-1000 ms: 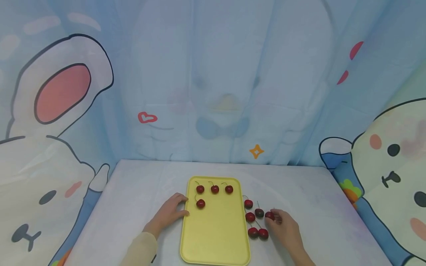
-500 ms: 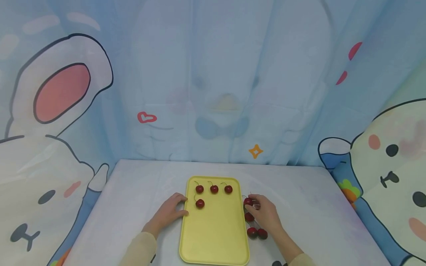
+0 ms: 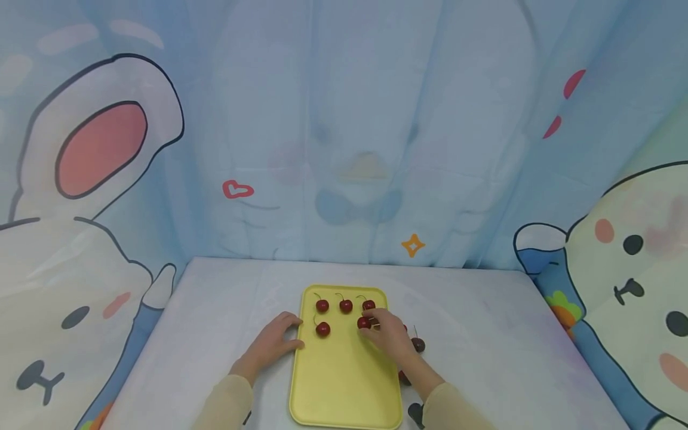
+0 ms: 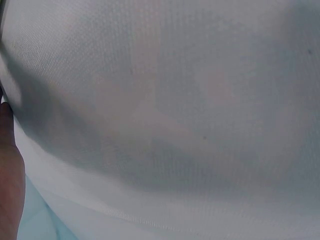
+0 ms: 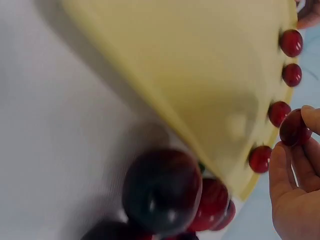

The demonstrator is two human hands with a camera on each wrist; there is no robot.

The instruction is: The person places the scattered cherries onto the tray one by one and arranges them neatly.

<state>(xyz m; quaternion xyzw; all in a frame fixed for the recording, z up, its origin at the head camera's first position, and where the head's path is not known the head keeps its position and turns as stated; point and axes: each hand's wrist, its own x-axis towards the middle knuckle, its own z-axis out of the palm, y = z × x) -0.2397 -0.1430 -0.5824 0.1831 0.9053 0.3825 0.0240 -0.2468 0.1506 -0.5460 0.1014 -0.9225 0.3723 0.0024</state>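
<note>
A yellow tray (image 3: 344, 382) lies on the table; three cherries (image 3: 346, 306) line its far end and another cherry (image 3: 322, 329) sits below the leftmost one. Over the tray's upper right part, my right hand (image 3: 392, 337) pinches a cherry (image 3: 364, 322) between thumb and fingertips. The right wrist view shows this held cherry (image 5: 294, 129) near those on the tray. My left hand (image 3: 274, 340) touches the tray's left edge with fingers and thumb spread; in the left wrist view only a strip of the hand (image 4: 11, 185) shows.
Right of the tray lie more cherries, one dark cherry (image 3: 418, 344) among them, others partly hidden by my right arm. Close to the right wrist camera is a large-looking dark cherry (image 5: 162, 192). A patterned blue curtain (image 3: 355, 119) hangs behind the white table (image 3: 236, 286).
My right hand has moved left from the loose cherries to above the tray, bringing a pinched cherry with it. The left hand stays at the tray's left edge.
</note>
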